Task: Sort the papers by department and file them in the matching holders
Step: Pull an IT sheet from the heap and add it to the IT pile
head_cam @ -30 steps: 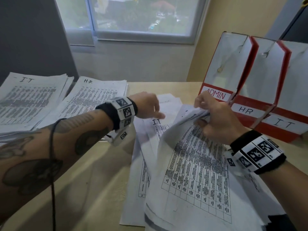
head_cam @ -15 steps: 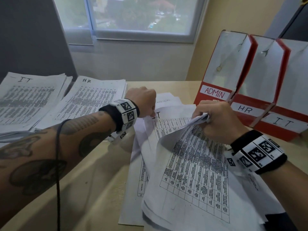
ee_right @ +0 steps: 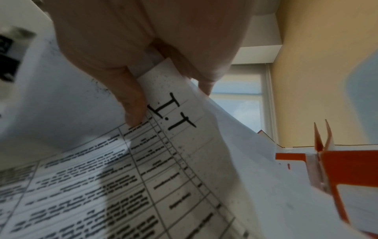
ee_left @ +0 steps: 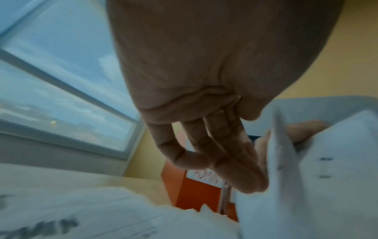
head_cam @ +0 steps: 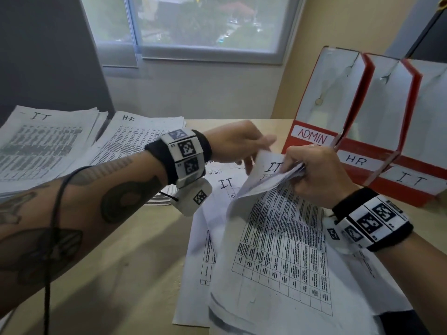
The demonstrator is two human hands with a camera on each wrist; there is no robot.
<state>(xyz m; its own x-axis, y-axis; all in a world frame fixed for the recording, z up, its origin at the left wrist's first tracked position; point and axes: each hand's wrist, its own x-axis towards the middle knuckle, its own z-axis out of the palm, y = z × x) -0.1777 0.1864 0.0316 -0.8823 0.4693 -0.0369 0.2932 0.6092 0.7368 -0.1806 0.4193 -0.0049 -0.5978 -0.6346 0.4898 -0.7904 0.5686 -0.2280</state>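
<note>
Right hand (head_cam: pixel 316 175) pinching up the top edges of several sheets from the unsorted papers (head_cam: pixel 278 250) on the tabletop (head_cam: pixel 125 274), baring the handwritten "I.T" sheet (ee_right: pixel 180 111) so its department can be read. Left hand (head_cam: pixel 238 143) alongside, fingers straight and relaxed against the lifted corner, apparently to draw it off. IT pile (head_cam: pixel 43 141) and HR pile (head_cam: pixel 135 141) waiting at left; ADMIN holder (head_cam: pixel 321 110), HR holder (head_cam: pixel 370 131) and IT holder (head_cam: pixel 425 153) standing at right.

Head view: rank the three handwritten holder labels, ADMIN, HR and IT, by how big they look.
1. IT label, widest strip, though cut off at the frame edge and nearest the camera.
2. ADMIN label and HR label: they look alike, so no ranking.
</note>
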